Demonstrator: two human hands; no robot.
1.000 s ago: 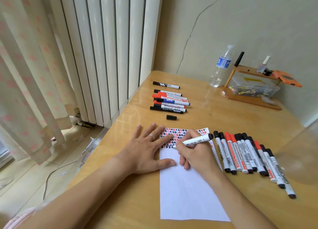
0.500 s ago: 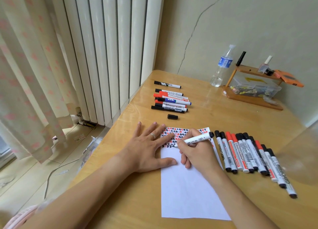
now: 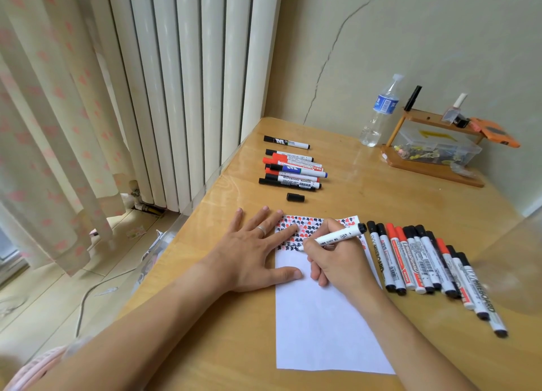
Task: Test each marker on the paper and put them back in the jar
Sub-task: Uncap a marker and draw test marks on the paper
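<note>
A white sheet of paper (image 3: pixel 322 326) lies on the wooden table, its top strip covered in red and black scribbles. My left hand (image 3: pixel 252 249) lies flat with spread fingers on the paper's left edge. My right hand (image 3: pixel 337 261) grips a white marker (image 3: pixel 337 236) with a black end, its tip down on the scribbled strip. A black cap (image 3: pixel 295 197) lies loose above the paper. Several capped markers (image 3: pixel 425 267) lie in a row to the right of the paper. Another group of several markers (image 3: pixel 293 170) lies further back. No jar can be clearly made out.
A water bottle (image 3: pixel 379 111) stands at the back by the wall. Beside it is a wooden rack (image 3: pixel 431 167) holding a clear plastic box and an orange object. A radiator and curtain are left of the table edge (image 3: pixel 187 223). A blurred clear object (image 3: pixel 513 258) is at the right.
The marker's tip has shifted slightly over the scribbled strip as my right hand writes. My left hand stays pressed on the paper.
</note>
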